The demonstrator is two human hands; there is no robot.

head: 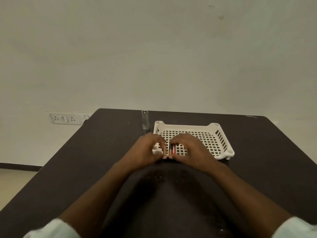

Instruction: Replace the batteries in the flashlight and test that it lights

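Two hands over the desk [85, 160], thumbs nearly touching at centre. Left hand [145, 148] pinches one thin upright battery [164, 148], fingers curled round it. Right hand [188, 148] pinches a small bunch of batteries [172, 149], upright, pink and dark; looks like two or three, too blurred to count exactly. The two lots sit just beside each other, a slim gap between.

One flashlight [145, 121] stands upright on the far side of the desk, silver, just left of the tray's far-left corner, well apart from both hands. Cannot tell whether it is opened.

One white perforated tray [214, 134] on the desk, right of centre; the hands cover its near-left part and hide what lies there.

Others: one wall socket plate [66, 118] far left, beyond the desk edge; two pale sleeves at the near corners of the view; plain wall behind.
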